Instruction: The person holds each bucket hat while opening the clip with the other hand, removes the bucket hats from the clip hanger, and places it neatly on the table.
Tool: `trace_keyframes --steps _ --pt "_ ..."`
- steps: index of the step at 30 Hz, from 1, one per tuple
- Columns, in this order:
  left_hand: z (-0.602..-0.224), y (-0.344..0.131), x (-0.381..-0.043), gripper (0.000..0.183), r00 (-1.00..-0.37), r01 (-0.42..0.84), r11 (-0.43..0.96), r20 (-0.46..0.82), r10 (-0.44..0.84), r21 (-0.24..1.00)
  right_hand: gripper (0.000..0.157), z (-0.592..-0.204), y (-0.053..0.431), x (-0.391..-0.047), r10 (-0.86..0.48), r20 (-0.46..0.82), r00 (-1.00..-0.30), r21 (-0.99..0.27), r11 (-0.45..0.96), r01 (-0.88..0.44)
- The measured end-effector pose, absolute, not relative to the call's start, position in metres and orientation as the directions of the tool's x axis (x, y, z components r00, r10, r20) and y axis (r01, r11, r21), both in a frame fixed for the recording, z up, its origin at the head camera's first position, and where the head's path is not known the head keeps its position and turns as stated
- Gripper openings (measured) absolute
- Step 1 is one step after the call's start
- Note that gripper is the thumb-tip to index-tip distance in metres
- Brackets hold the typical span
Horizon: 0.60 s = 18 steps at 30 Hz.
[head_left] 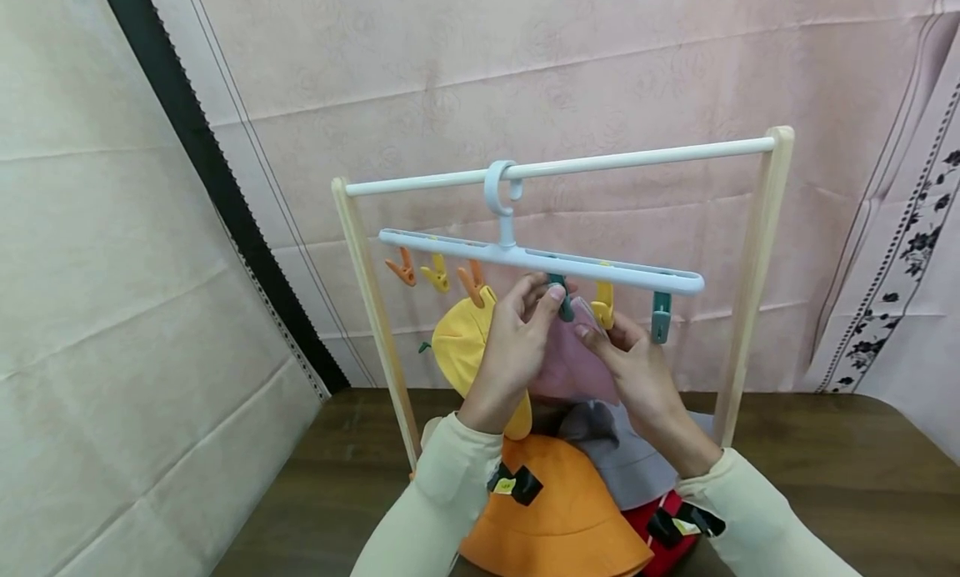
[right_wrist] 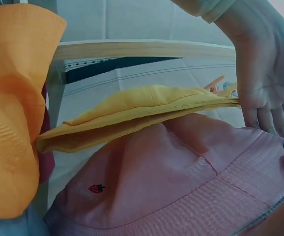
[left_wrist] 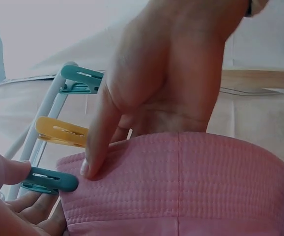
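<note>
A pink bucket hat (head_left: 573, 360) hangs under the light blue clip hanger (head_left: 547, 262). With thumb and fingers, my left hand (head_left: 517, 323) pinches a teal clothespin (left_wrist: 51, 180), whose tip overlaps the hat's brim edge in the left wrist view. My right hand (head_left: 637, 368) holds the same brim between thumb and fingers, just right of that clothespin. Close above the right fingertips is a yellow clothespin (head_left: 603, 303). Beside the left hand, a yellow hat (head_left: 459, 339) hangs from an orange clothespin (head_left: 472, 283). A small strawberry mark (right_wrist: 97, 189) shows on the pink hat.
The hanger hooks over a white rod (head_left: 637, 160) between wooden posts (head_left: 753, 285). Other clothespins hang from it, including a teal one (head_left: 661, 317) at the right end. Below, an orange hat (head_left: 551, 510), a grey-blue hat (head_left: 622, 456) and a red item (head_left: 660, 527) lie on the wooden table (head_left: 825, 477).
</note>
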<state>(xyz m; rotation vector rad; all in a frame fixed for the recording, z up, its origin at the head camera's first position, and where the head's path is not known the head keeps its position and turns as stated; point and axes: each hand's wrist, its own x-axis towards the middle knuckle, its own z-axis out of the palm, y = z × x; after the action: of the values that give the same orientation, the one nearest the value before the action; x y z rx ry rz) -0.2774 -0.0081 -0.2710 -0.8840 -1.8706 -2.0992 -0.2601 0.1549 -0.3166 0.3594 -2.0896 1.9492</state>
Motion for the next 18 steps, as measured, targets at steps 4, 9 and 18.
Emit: trace_keyframes --steps 4,9,18 --pt "-0.27 -0.008 -0.279 0.031 -0.813 0.485 -0.226 0.531 0.24 0.845 0.049 -0.317 0.154 -0.26 -0.001 0.351 -0.936 -0.934 0.071 -0.35" --pt "-0.269 -0.008 -0.279 0.025 -0.832 0.445 -0.261 0.503 0.233 0.857 0.047 -0.319 0.155 -0.258 -0.018 0.368 -0.93 -0.924 0.108 -0.368" --pt "-0.27 -0.008 -0.281 0.033 -0.846 0.399 -0.285 0.47 0.253 0.872 0.035 -0.333 0.163 -0.249 0.048 0.375 -0.926 -0.914 0.187 -0.36"
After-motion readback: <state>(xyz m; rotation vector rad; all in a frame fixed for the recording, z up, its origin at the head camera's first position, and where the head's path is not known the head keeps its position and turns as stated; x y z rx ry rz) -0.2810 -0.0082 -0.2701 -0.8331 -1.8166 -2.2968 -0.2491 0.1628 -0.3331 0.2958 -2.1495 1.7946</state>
